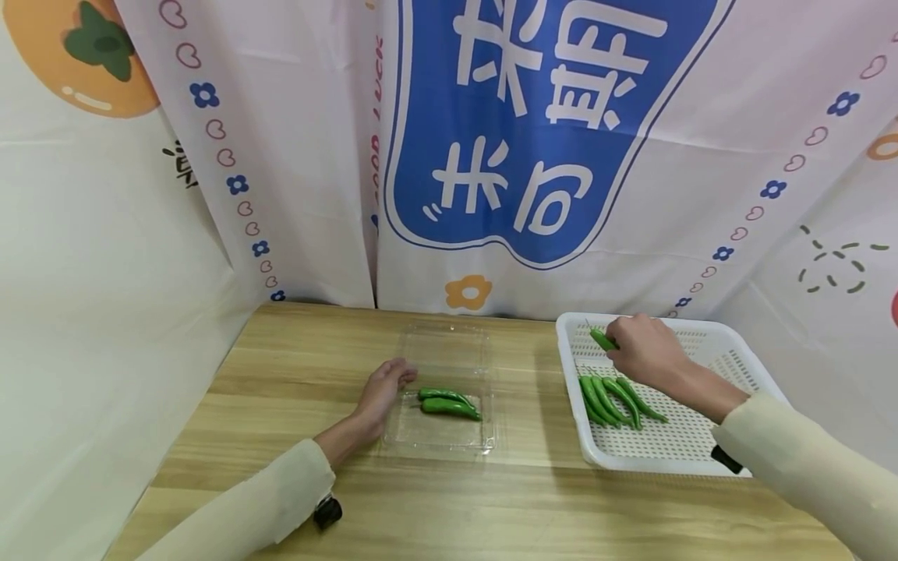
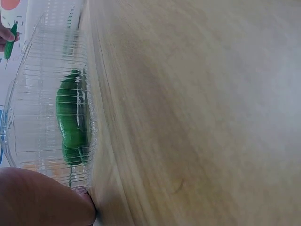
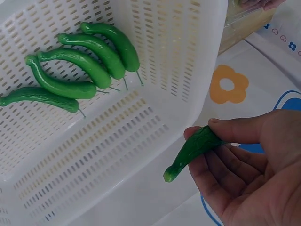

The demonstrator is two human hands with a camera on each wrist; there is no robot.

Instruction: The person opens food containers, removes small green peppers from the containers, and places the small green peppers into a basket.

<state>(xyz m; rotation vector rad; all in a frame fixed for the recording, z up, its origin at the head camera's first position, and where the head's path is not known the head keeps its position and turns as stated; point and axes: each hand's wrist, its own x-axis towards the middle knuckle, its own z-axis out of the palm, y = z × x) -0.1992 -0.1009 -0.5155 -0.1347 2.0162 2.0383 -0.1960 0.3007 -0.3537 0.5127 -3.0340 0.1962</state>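
A green chili pepper [image 3: 195,150] is pinched between the thumb and fingers of my right hand [image 1: 647,351], above the far left part of a white plastic basket [image 1: 754,366]. Inside the basket several more green chili peppers [image 1: 609,401] lie side by side toward its left. My left hand [image 1: 382,396] rests at the left edge of a clear plastic container [image 1: 438,440], its fingers loosely extended. Two green chili peppers [image 1: 449,407] lie in the container's near half, and its clear lid [image 1: 445,347] lies folded back behind it.
Both containers stand on a wooden table [image 1: 302,351]. A printed cloth [image 1: 316,156] hangs along the table's back edge, and pale cloth also covers both sides. A strip of tabletop separates the clear container from the basket.
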